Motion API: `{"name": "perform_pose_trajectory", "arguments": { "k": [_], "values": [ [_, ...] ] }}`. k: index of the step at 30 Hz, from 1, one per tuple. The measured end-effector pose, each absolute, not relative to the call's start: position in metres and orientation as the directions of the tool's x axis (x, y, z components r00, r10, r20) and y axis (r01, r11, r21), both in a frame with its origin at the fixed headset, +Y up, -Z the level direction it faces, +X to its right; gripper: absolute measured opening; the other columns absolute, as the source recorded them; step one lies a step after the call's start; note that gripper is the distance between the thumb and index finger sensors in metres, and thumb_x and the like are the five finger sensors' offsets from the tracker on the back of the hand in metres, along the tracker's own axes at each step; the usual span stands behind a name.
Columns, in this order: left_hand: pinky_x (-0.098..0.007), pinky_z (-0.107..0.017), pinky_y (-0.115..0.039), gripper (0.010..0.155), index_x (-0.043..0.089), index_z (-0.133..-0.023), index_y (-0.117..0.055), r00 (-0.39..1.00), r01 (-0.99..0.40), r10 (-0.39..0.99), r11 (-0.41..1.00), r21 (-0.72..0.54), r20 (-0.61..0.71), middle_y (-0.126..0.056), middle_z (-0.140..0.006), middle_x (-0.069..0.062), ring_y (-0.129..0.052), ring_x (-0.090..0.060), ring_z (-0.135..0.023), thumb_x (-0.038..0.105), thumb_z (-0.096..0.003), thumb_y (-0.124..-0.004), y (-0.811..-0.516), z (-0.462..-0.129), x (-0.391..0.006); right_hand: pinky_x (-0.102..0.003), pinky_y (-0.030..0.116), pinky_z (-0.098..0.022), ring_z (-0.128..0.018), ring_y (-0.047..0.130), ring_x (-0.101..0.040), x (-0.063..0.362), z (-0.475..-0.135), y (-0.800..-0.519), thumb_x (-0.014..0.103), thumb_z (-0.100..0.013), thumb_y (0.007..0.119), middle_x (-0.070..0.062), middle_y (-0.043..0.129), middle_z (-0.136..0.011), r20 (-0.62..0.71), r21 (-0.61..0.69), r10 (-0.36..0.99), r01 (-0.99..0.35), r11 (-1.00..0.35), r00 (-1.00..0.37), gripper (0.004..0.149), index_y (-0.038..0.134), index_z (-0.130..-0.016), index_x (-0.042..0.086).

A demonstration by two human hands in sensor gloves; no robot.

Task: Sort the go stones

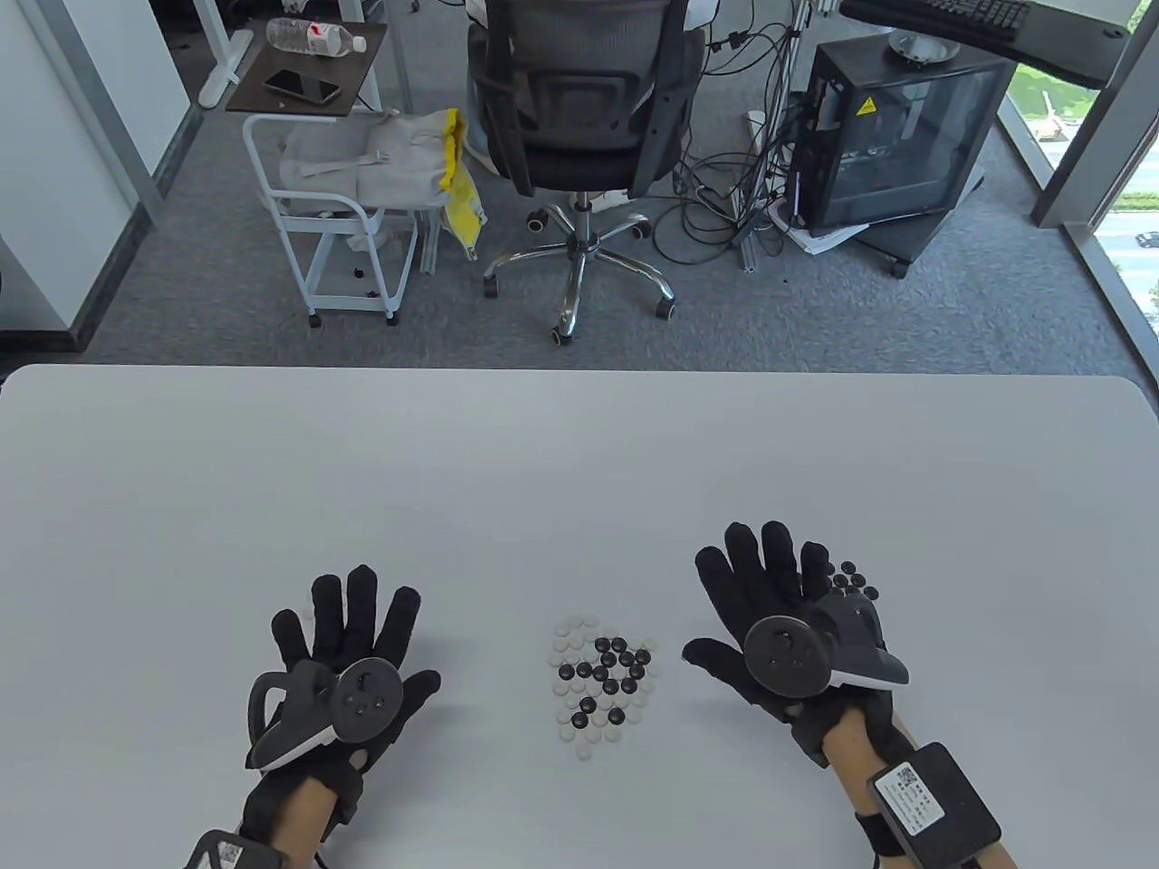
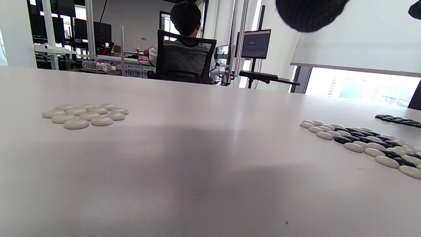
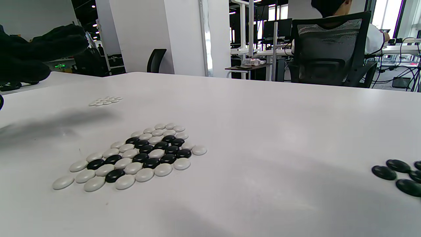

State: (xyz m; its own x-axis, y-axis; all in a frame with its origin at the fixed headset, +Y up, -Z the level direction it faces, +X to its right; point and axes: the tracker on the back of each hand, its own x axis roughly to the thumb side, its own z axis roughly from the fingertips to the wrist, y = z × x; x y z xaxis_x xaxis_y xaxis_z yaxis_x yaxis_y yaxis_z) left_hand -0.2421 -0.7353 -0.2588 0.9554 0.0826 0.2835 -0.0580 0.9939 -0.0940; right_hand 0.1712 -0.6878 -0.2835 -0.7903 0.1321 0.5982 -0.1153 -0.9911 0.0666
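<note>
Both hands are flat and spread, palms down, gripping nothing. The left hand (image 1: 349, 647) hovers over the near-left part of the white table (image 1: 579, 453), fingers splayed; the right hand (image 1: 770, 602) is over the near-right part, fingers splayed too. A tracker (image 1: 330, 706) sits on the back of the left hand and another tracker (image 1: 819, 647) on the right. The mixed pile of Go stones (image 1: 602, 674), black and white laid in a flat single layer, sits between the hands, touching neither. In the right wrist view the same mixed pile (image 3: 136, 156) reads as a tight diamond-shaped patch, white mostly on the edges, black toward the middle. The sorted black stones (image 1: 849, 579) form a small cluster just beyond the right hand's outer fingers, partly hidden by it from above; their edge shows at the right wrist view's right border. The sorted white stones (image 2: 85, 115) form a small cluster on the left side, clear in the left wrist view; from the table camera they are mostly hidden under the left hand. Beyond the table: an office chair (image 1: 584, 136), a white cart (image 1: 335, 208) and a PC tower (image 1: 892, 136).
</note>
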Motion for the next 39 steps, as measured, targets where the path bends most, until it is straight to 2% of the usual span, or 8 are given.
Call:
{"name": "perform_pose_trajectory", "arguments": {
  "k": [6,11,17,30,37,39],
  "values": [
    [-0.083,-0.052,0.001,0.085,0.019,-0.117,-0.009,0.956,-0.052,0.072,0.996,-0.075,0.285,0.016,-0.112,-0.025,0.018,-0.055,-0.094,0.057,-0.0577,-0.055,-0.736,-0.258,-0.238,-0.086,0.007,-0.056,-0.089,-0.006,-0.067,0.180,-0.276,-0.707,0.052,-0.063,0.051,-0.046,0.004,-0.111,0.585,0.033,0.109,-0.110,-0.993,-0.804,0.085,0.015,-0.116,-0.004],
    [-0.083,-0.052,0.001,0.085,0.019,-0.117,-0.008,0.955,-0.041,0.057,0.997,-0.059,0.293,0.016,-0.112,-0.025,0.018,-0.055,-0.093,0.058,-0.0578,-0.055,-0.735,-0.255,-0.235,-0.086,0.007,-0.055,-0.090,-0.005,-0.067,0.190,-0.278,-0.724,0.052,-0.063,0.052,-0.046,0.004,-0.110,0.576,0.018,0.147,-0.168,-0.986,-0.804,0.086,0.014,-0.116,-0.004],
    [-0.083,-0.051,0.001,0.085,0.019,-0.116,-0.007,0.956,-0.062,0.080,0.996,-0.071,0.281,0.019,-0.111,-0.025,0.019,-0.055,-0.093,0.058,-0.0578,-0.055,-0.739,-0.257,-0.241,-0.087,0.007,-0.055,-0.090,-0.005,-0.068,0.208,-0.273,-0.741,0.052,-0.063,0.052,-0.046,0.002,-0.110,0.546,0.025,0.111,-0.116,-0.993,-0.831,0.086,0.012,-0.115,-0.004],
    [-0.083,-0.051,0.001,0.085,0.019,-0.117,-0.007,0.955,-0.038,0.066,0.994,-0.100,0.288,0.019,-0.111,-0.025,0.019,-0.055,-0.093,0.058,-0.0575,-0.054,-0.747,-0.260,-0.238,-0.087,0.006,-0.055,-0.090,-0.006,-0.067,0.206,-0.275,-0.748,0.053,-0.063,0.051,-0.046,0.001,-0.110,0.556,0.063,0.117,-0.098,-0.993,-0.823,0.087,0.011,-0.115,-0.004],
    [-0.083,-0.052,0.001,0.085,0.019,-0.116,-0.006,0.959,-0.027,0.056,0.994,-0.107,0.278,0.020,-0.110,-0.024,0.020,-0.055,-0.093,0.058,-0.0577,-0.054,-0.746,-0.263,-0.238,-0.087,0.007,-0.055,-0.090,-0.006,-0.068,0.202,-0.276,-0.750,0.053,-0.063,0.051,-0.046,0.001,-0.110,0.555,0.059,0.057,-0.029,-0.998,-0.830,0.087,0.012,-0.115,-0.004],
    [-0.083,-0.052,0.001,0.085,0.019,-0.116,-0.007,0.961,-0.036,0.062,0.994,-0.102,0.268,0.019,-0.111,-0.024,0.019,-0.055,-0.093,0.058,-0.0577,-0.054,-0.744,-0.266,-0.239,-0.087,0.006,-0.055,-0.090,-0.006,-0.067,0.203,-0.276,-0.750,0.053,-0.063,0.052,-0.046,0.001,-0.110,0.554,0.075,0.093,-0.062,-0.995,-0.828,0.087,0.012,-0.115,-0.004]
  ]
}}
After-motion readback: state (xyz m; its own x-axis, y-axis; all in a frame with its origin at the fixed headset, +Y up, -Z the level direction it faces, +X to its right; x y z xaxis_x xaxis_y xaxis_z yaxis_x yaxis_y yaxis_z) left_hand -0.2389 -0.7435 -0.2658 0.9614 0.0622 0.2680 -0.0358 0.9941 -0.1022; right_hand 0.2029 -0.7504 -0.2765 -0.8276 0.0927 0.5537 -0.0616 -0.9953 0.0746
